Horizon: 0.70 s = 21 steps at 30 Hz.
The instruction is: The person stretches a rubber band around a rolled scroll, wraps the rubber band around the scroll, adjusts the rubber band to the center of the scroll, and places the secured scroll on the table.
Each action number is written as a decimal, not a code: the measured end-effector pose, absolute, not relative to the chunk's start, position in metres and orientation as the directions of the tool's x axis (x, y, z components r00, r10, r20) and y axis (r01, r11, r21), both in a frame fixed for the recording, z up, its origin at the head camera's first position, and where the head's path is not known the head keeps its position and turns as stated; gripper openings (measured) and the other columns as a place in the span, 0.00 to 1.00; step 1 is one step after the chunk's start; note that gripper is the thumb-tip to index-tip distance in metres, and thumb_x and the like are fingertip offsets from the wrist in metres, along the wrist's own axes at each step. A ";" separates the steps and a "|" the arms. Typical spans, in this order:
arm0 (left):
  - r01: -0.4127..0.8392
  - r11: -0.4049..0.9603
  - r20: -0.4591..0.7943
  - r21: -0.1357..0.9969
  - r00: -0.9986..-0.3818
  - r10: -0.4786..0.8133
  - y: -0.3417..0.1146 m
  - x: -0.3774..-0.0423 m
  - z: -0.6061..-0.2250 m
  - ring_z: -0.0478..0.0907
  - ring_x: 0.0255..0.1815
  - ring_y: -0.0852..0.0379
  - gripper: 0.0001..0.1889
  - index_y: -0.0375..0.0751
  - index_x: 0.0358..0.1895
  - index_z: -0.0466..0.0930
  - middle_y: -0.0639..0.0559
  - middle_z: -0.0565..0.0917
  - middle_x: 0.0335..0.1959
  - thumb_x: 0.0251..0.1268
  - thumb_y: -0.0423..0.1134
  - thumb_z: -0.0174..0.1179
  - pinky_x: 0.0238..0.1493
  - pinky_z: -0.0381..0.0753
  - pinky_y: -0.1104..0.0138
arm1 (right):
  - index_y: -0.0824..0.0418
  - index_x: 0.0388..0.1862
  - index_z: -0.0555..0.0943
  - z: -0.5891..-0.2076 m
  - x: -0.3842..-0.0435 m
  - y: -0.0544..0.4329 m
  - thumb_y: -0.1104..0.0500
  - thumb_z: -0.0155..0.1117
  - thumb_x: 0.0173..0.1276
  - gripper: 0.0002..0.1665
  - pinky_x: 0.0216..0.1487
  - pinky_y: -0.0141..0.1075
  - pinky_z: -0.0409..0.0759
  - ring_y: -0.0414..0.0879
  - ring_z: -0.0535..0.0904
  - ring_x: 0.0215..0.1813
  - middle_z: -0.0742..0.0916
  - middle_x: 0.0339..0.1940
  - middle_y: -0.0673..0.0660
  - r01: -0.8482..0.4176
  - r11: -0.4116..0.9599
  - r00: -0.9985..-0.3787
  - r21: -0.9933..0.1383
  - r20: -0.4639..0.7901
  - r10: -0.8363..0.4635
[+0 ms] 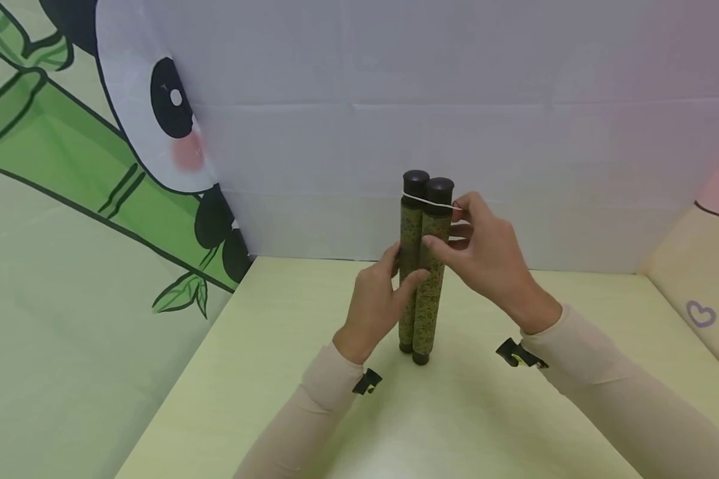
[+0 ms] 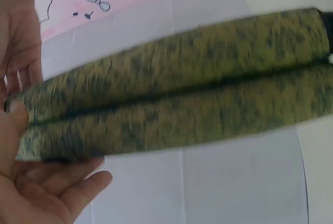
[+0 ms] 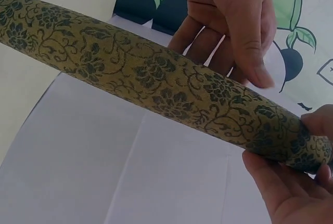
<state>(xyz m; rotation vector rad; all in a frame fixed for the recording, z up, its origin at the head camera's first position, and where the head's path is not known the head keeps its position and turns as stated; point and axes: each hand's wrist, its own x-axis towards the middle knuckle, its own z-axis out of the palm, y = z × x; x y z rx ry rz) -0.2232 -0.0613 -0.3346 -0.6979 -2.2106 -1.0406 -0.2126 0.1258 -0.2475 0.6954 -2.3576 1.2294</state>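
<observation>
Two slim scroll rolls (image 1: 430,286) stand upright side by side, close over the table, covered in green-gold floral brocade with black knob ends. A thin white cord (image 1: 419,199) runs across both just below the top knobs. My left hand (image 1: 374,306) holds the rolls about mid-height, thumb in front and fingers behind. Higher up on the right side, my right hand (image 1: 488,249) has its thumb on the front of the nearer roll, while its fingertips pinch the cord where it leaves the roll. The right wrist view shows the brocade (image 3: 151,73) closely, with fingers around the upper end.
Beneath the rolls is a pale yellow table (image 1: 216,399). A plain whitish wall sheet (image 1: 455,80) rises behind it. On the left hangs a sheet with a panda and bamboo drawing (image 1: 72,133); another printed sheet (image 1: 701,266) stands on the right.
</observation>
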 end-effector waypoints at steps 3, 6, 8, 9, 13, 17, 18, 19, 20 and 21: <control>0.709 0.509 0.683 0.489 -0.673 0.283 -0.068 -0.230 -0.334 0.84 0.55 0.48 0.29 0.30 0.69 0.69 0.38 0.85 0.55 0.77 0.50 0.51 0.55 0.83 0.59 | 0.65 0.53 0.68 -0.247 -0.217 0.134 0.61 0.70 0.70 0.22 0.47 0.44 0.87 0.54 0.87 0.52 0.86 0.50 0.61 -0.577 0.469 -0.814 -0.669 0.520 -0.260; 0.720 0.412 0.647 0.558 -0.688 0.328 -0.074 -0.237 -0.336 0.84 0.56 0.49 0.25 0.31 0.68 0.66 0.38 0.84 0.57 0.78 0.45 0.53 0.57 0.82 0.62 | 0.65 0.53 0.67 -0.246 -0.222 0.139 0.61 0.69 0.71 0.22 0.49 0.40 0.86 0.54 0.86 0.55 0.86 0.51 0.61 -0.562 0.424 -0.827 -0.710 0.485 -0.285; 0.708 0.353 0.619 0.612 -0.706 0.344 -0.076 -0.242 -0.338 0.85 0.55 0.49 0.23 0.33 0.67 0.66 0.38 0.84 0.56 0.77 0.41 0.56 0.55 0.83 0.64 | 0.66 0.53 0.66 -0.248 -0.225 0.143 0.61 0.69 0.71 0.22 0.52 0.39 0.85 0.55 0.85 0.57 0.85 0.52 0.61 -0.556 0.391 -0.830 -0.734 0.465 -0.307; 0.698 0.326 0.606 0.638 -0.716 0.347 -0.077 -0.243 -0.339 0.85 0.55 0.49 0.22 0.34 0.66 0.66 0.39 0.84 0.57 0.76 0.40 0.57 0.55 0.83 0.64 | 0.66 0.53 0.66 -0.248 -0.227 0.144 0.62 0.69 0.71 0.22 0.53 0.38 0.84 0.55 0.84 0.59 0.85 0.52 0.61 -0.552 0.369 -0.831 -0.748 0.457 -0.316; 0.664 0.266 0.581 0.699 -0.744 0.331 -0.077 -0.247 -0.340 0.86 0.52 0.51 0.22 0.36 0.62 0.70 0.42 0.86 0.54 0.71 0.39 0.63 0.53 0.84 0.64 | 0.66 0.54 0.64 -0.251 -0.235 0.153 0.64 0.68 0.71 0.23 0.56 0.36 0.83 0.56 0.82 0.62 0.81 0.52 0.60 -0.554 0.299 -0.819 -0.777 0.444 -0.364; 0.630 0.224 0.558 0.743 -0.769 0.313 -0.076 -0.250 -0.338 0.86 0.52 0.53 0.23 0.37 0.62 0.76 0.44 0.87 0.53 0.65 0.38 0.69 0.52 0.84 0.64 | 0.65 0.55 0.65 -0.255 -0.243 0.161 0.66 0.67 0.71 0.22 0.56 0.35 0.82 0.56 0.82 0.61 0.80 0.52 0.61 -0.575 0.228 -0.793 -0.786 0.465 -0.395; 0.624 0.203 0.553 0.754 -0.771 0.317 -0.076 -0.252 -0.338 0.86 0.52 0.53 0.23 0.37 0.62 0.78 0.44 0.87 0.53 0.64 0.37 0.69 0.52 0.84 0.64 | 0.65 0.56 0.66 -0.255 -0.244 0.163 0.66 0.67 0.71 0.22 0.56 0.35 0.82 0.56 0.82 0.61 0.81 0.53 0.62 -0.581 0.212 -0.786 -0.786 0.473 -0.398; 0.616 0.177 0.544 0.768 -0.772 0.328 -0.076 -0.254 -0.338 0.86 0.53 0.53 0.23 0.38 0.62 0.79 0.44 0.87 0.54 0.64 0.37 0.70 0.53 0.84 0.64 | 0.65 0.56 0.66 -0.256 -0.245 0.165 0.67 0.67 0.71 0.22 0.56 0.35 0.83 0.55 0.83 0.60 0.82 0.53 0.62 -0.588 0.197 -0.779 -0.785 0.483 -0.400; 0.609 0.152 0.537 0.778 -0.771 0.343 -0.075 -0.256 -0.338 0.85 0.53 0.54 0.23 0.38 0.62 0.79 0.45 0.87 0.53 0.64 0.36 0.70 0.54 0.84 0.64 | 0.65 0.56 0.67 -0.257 -0.246 0.166 0.67 0.67 0.71 0.22 0.55 0.35 0.83 0.53 0.84 0.59 0.83 0.53 0.63 -0.592 0.188 -0.774 -0.784 0.489 -0.401; 0.601 0.126 0.527 0.790 -0.769 0.363 -0.075 -0.259 -0.338 0.85 0.53 0.54 0.23 0.38 0.62 0.80 0.45 0.86 0.53 0.65 0.35 0.70 0.55 0.83 0.62 | 0.65 0.56 0.67 -0.258 -0.246 0.168 0.67 0.67 0.71 0.22 0.55 0.35 0.83 0.52 0.84 0.59 0.84 0.54 0.63 -0.595 0.177 -0.771 -0.784 0.494 -0.402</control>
